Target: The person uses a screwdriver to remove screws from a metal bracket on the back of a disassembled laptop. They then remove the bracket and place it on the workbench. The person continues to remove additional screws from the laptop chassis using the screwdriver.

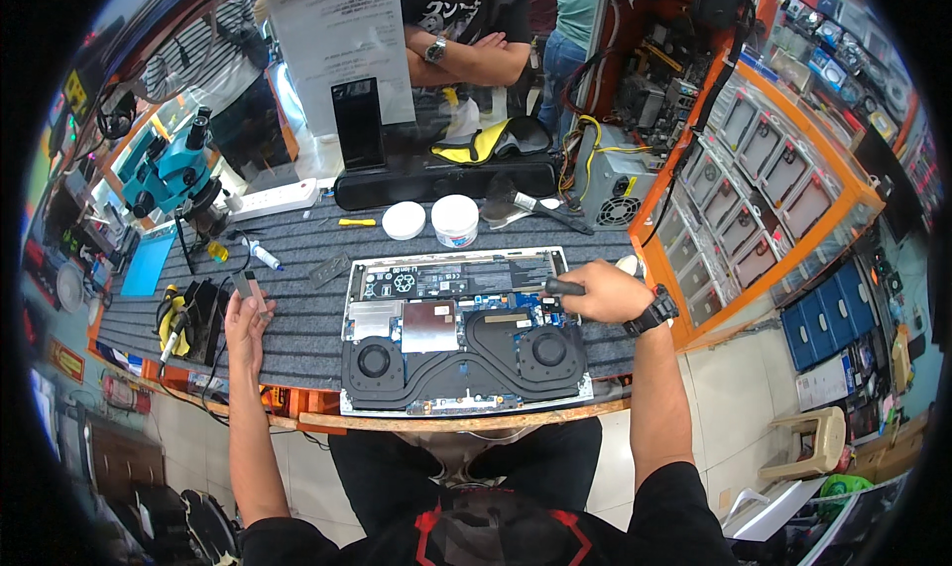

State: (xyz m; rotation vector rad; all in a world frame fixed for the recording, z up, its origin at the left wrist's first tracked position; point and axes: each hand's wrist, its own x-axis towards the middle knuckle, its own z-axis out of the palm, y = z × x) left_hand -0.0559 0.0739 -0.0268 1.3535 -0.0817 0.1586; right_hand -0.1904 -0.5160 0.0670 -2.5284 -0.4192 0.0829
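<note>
An opened laptop (472, 356) lies on the ribbed grey mat, its inner side up. Its long black battery (454, 278) runs along the far side, and two round fans (374, 360) sit near the front corners. My right hand (607, 292) is closed round a dark, round-ended tool (565, 286) over the laptop's right side; its working end, if any, is hidden. Left of the laptop, my left hand (246, 324) is raised with small flat strips (250, 286), grey and brownish, pinched between the fingers. What the strips are I cannot make out.
Beyond the laptop stand a white tub (455, 220), its lid (404, 220) and a black brush (540, 209). A blue microscope (177, 174) is at the far left; an orange-framed display case (754, 189) borders the right. Behind the glass stands a person with folded arms (471, 60).
</note>
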